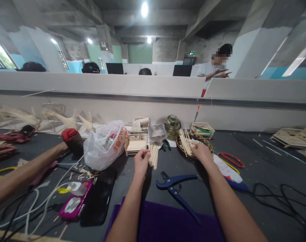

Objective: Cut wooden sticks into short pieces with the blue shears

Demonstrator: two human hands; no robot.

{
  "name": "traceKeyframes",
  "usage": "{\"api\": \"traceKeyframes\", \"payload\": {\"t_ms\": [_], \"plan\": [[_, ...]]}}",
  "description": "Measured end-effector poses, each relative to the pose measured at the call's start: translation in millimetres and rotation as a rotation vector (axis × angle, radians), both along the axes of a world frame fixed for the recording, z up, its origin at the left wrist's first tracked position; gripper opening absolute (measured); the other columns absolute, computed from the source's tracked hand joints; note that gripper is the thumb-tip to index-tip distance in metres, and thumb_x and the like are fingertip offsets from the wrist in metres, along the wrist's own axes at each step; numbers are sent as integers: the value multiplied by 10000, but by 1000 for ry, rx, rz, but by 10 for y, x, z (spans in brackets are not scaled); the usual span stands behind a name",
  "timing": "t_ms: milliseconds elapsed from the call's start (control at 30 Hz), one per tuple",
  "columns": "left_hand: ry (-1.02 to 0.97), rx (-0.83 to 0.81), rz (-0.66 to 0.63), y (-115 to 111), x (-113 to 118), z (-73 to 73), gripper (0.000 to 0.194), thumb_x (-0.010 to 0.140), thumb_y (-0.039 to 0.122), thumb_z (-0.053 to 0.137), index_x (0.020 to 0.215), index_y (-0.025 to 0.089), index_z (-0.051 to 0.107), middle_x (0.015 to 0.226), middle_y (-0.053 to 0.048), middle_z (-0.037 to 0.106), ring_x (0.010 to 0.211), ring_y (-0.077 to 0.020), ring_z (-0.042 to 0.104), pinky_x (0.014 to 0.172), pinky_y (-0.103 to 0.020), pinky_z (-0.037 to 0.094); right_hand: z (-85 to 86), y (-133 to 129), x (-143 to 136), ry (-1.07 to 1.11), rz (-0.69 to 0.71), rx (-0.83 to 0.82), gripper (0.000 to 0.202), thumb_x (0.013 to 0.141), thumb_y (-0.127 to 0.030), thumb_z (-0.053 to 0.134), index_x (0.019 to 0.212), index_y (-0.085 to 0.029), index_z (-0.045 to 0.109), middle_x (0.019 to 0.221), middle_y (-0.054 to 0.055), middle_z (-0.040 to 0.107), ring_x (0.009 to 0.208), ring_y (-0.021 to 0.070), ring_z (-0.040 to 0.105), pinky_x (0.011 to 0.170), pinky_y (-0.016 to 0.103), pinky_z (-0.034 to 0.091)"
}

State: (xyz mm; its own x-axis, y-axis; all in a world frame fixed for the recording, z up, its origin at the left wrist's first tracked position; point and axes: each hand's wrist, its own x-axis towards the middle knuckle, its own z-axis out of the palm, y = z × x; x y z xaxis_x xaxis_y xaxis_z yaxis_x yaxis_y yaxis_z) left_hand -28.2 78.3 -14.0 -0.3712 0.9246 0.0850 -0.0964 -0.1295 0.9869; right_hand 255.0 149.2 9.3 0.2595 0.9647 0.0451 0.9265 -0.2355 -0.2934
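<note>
My left hand [141, 164] is closed in a pinch at the edge of a small bundle of thin wooden sticks [155, 158]; how many it grips I cannot tell. My right hand [202, 153] reaches to a round woven basket [210, 146], its fingers closed on the ends of wooden sticks [185, 142] lying there. Behind the bundle are a clear plastic box [158, 132] and a small wooden stick-built model [136, 144]. Blue-handled cutters [179, 188] lie spread between my forearms, near a purple sheet [175, 223].
Left are a white plastic bag [102, 146], a black phone [98, 198], a pink power strip [77, 201] and cables. Another person's arm [34, 168] reaches to a red-lidded cup [73, 140]. A green glass jar [173, 127] stands behind; red-handled pliers [230, 159] lie right.
</note>
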Motion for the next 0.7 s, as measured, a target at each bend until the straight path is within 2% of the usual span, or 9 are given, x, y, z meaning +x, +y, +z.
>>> {"api": "traceKeyframes", "payload": {"t_ms": [67,133,233,300,367,433,533,633,700], "plan": [[-70,-27,-34,-31,24,38,244,637,313,705,808,140,702,643,1,602,518,-76,451,473,-170,355,85,-118,-30,58,35,56,252,807,-290,484,776,-152,692,781,108,697,757,210,645,659,257,421],[-119,-46,-108,-66,69,76,328,641,356,721,882,133,712,683,-15,617,516,-72,455,445,-164,359,159,-284,-172,250,175,154,279,835,-364,468,784,-170,661,673,43,661,623,160,607,600,231,414],[-142,-44,-226,-110,148,117,418,665,423,720,964,130,717,769,-55,650,577,-90,510,466,-171,403,220,-548,-593,579,526,181,248,822,-395,505,753,-183,614,625,-5,610,522,124,527,531,216,393],[-140,-34,-272,-124,179,126,428,677,435,718,977,130,720,804,-73,665,624,-105,542,501,-178,426,220,-668,-914,615,669,193,218,815,-366,532,709,-187,599,636,-16,600,561,113,518,553,202,383],[-148,-22,-278,-124,174,122,383,678,422,726,924,128,726,774,-65,665,632,-105,550,532,-180,430,189,-708,-1165,622,750,168,224,821,-354,534,685,-184,589,629,-21,590,577,107,512,556,194,371],[-173,-4,-243,-108,131,110,324,674,413,734,825,127,719,715,-40,649,610,-92,544,552,-177,424,133,-666,-1295,619,766,99,227,835,-354,518,705,-184,594,634,-26,598,560,99,515,557,190,371],[-253,0,-141,-60,36,80,319,655,430,743,731,127,681,665,-16,630,580,-81,542,552,-173,415,8,-502,-1298,490,637,-4,200,839,-318,500,742,-185,614,677,-15,634,560,98,541,577,195,377],[-350,-20,-31,-14,-29,44,357,615,446,762,744,129,663,636,1,616,540,-72,528,508,-168,390,-145,-335,-1247,373,520,-44,131,780,-235,540,697,-171,618,709,26,655,628,125,571,596,213,366],[-381,-21,-1,1,-37,30,389,598,461,767,774,129,664,622,13,604,506,-63,506,475,-165,366,-241,-266,-1261,333,484,-75,111,752,-202,546,677,-168,621,721,44,662,663,141,584,598,220,357]]}}
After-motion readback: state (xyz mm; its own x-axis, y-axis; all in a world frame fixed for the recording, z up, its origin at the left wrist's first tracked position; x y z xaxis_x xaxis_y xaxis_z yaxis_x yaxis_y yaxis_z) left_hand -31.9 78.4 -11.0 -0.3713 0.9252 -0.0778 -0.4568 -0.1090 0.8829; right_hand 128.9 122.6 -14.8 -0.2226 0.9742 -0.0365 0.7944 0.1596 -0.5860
